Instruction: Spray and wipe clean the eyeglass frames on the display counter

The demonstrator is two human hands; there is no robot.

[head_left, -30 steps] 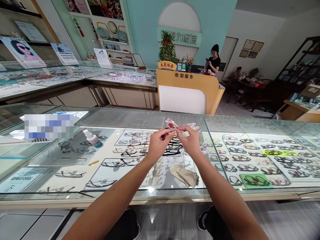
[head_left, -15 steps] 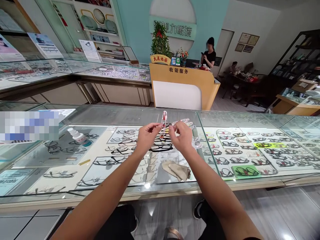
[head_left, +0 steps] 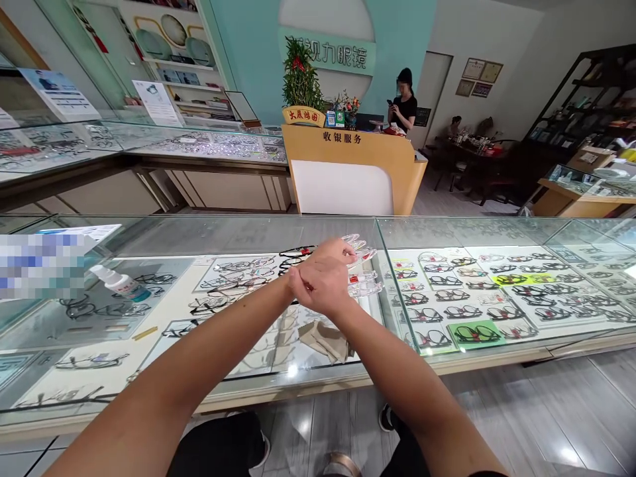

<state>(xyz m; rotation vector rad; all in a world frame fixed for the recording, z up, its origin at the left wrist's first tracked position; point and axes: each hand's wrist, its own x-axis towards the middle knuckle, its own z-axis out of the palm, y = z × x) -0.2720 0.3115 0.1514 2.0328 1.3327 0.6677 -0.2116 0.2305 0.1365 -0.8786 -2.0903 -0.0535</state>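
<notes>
My left hand (head_left: 338, 250) reaches across to the right, its fingers closed at a pair of clear-framed eyeglasses (head_left: 366, 254) with a red mark. The fingertips are partly turned away. My right hand (head_left: 322, 286) is curled in front of my left wrist and overlaps it; whatever it may hold is hidden. More clear-framed glasses (head_left: 365, 285) lie on the glass counter just right of my hands. Black-framed glasses (head_left: 297, 252) show to the left, partly covered by my left forearm. A beige cloth (head_left: 325, 341) lies crumpled below my right hand.
A spray bottle (head_left: 120, 283) lies tilted at the left on the glass counter (head_left: 223, 232). Rows of eyeglasses (head_left: 462, 295) fill the case at right. Beyond stands a yellow cashier desk (head_left: 407, 162), with a person (head_left: 405, 109) holding a phone behind it.
Both hands held up a clear-framed pair of glasses before. Now my left hand has moved right to the clear frames, and my right hand has come down and left over my left wrist. The view has shifted right.
</notes>
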